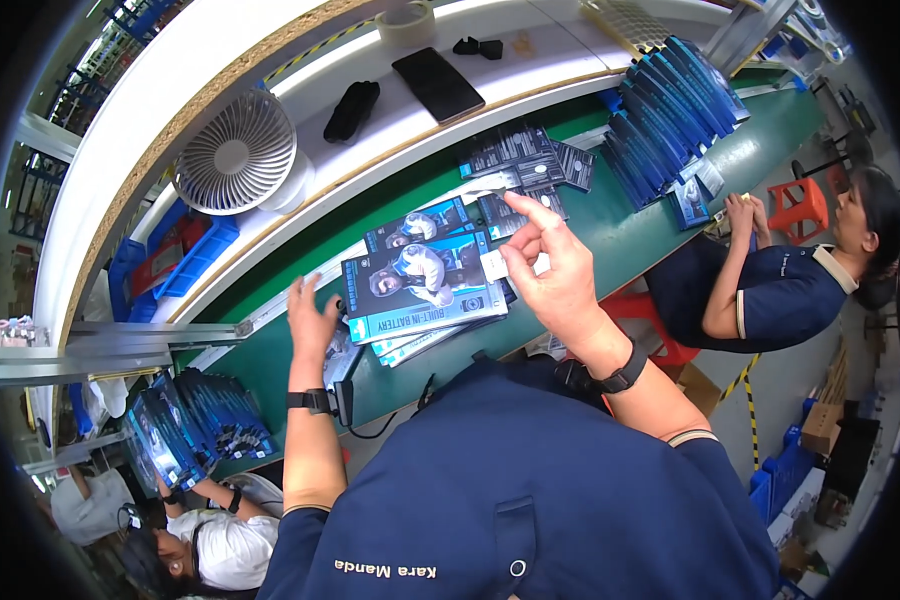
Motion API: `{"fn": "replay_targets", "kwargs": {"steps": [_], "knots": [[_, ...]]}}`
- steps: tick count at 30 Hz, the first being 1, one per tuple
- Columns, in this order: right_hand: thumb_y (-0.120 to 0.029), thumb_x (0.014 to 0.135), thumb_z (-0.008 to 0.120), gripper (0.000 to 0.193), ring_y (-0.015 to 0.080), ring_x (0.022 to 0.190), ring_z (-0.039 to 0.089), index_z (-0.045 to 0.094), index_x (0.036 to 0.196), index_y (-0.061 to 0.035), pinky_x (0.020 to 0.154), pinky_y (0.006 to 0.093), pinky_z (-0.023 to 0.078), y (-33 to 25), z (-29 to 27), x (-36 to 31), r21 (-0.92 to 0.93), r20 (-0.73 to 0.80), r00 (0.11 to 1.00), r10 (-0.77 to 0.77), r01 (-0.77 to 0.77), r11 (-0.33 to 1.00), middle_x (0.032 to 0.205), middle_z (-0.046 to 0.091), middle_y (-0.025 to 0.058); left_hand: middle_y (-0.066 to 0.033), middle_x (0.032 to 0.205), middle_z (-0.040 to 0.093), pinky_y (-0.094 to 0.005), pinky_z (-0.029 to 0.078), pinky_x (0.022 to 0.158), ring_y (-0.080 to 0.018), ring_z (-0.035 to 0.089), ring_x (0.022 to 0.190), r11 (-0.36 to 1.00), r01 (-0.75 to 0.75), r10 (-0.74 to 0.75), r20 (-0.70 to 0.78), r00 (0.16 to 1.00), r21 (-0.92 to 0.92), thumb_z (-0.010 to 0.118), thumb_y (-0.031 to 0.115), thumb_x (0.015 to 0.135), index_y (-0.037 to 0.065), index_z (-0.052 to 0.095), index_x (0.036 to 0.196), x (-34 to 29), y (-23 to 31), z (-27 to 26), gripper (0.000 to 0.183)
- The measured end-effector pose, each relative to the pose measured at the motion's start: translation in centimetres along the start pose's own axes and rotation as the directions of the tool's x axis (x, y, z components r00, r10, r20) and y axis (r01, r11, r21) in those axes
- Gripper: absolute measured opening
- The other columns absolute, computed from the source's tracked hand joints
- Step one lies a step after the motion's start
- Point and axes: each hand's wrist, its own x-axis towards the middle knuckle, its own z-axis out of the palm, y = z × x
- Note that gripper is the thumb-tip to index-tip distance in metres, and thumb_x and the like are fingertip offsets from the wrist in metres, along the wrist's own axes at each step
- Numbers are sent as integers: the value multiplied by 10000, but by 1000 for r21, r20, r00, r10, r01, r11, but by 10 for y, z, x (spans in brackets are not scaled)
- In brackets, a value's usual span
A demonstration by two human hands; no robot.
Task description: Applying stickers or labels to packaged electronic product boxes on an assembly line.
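Note:
A stack of flat blue-and-black printed boxes lies on the green bench in front of me, the top one showing a pictured figure in light clothing. My right hand is over the stack's right edge, fingers curled, with a small white label at the thumb tip against the box edge. Whether the label is stuck to the box I cannot tell. At the stack's left side my left hand has its fingers spread and holds nothing visible. Another similar box lies just beyond the stack.
Smaller dark boxes lie farther back. Rows of blue boxes stand at right and left. A shelf above the bench carries a white fan and a dark phone-like slab. Co-workers sit at right and lower left.

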Motion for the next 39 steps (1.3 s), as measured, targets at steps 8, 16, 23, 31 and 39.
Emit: {"fn": "replay_targets", "kwargs": {"steps": [8, 16, 23, 31, 39], "knots": [[106, 804, 662, 549, 103, 616, 600, 571, 1308, -91, 570, 247, 514, 2, 0, -3, -38, -28, 999, -22, 21, 999, 841, 594, 56, -150, 1284, 569, -391, 432, 1032, -316, 547, 1218, 894, -302, 227, -249, 942, -330, 723, 67, 825, 84, 665, 1194, 38, 144, -110, 374], [112, 807, 647, 527, 101, 616, 593, 585, 1293, -83, 567, 244, 518, 0, -1, -3, -29, -4, 1000, -2, 2, 1000, 835, 585, 59, -138, 1384, 520, -461, 384, 1070, -349, 470, 1292, 780, -532, 582, 68, 811, -330, 805, 200, 708, 128, 661, 1219, 15, 223, -125, 537], [116, 805, 641, 527, 112, 625, 604, 588, 1289, -83, 569, 255, 528, -1, 2, -5, -19, -2, 1000, 5, -5, 1000, 832, 587, 61, -147, 1482, 424, -565, 234, 1164, -384, 360, 1402, 750, -580, 654, 228, 721, -318, 883, 340, 613, 198, 622, 1291, 11, 240, -120, 740], [92, 802, 656, 540, 153, 637, 620, 578, 1302, -94, 596, 285, 542, 4, 2, -6, -56, 12, 1000, -3, 4, 998, 843, 596, 74, -175, 1450, 434, -560, 250, 1150, -373, 399, 1353, 760, -594, 649, 280, 707, -264, 901, 297, 579, 277, 678, 1238, 6, 243, -109, 696], [-89, 869, 699, 631, 147, 659, 599, 430, 1440, -101, 610, 282, 510, 9, -13, -6, -93, 66, 990, 127, -121, 988, 901, 595, 80, -160, 1440, 451, -520, 326, 1082, -396, 426, 1308, 762, -601, 640, 138, 756, -242, 912, 237, 542, 316, 745, 1133, -7, 244, -117, 619]]}}
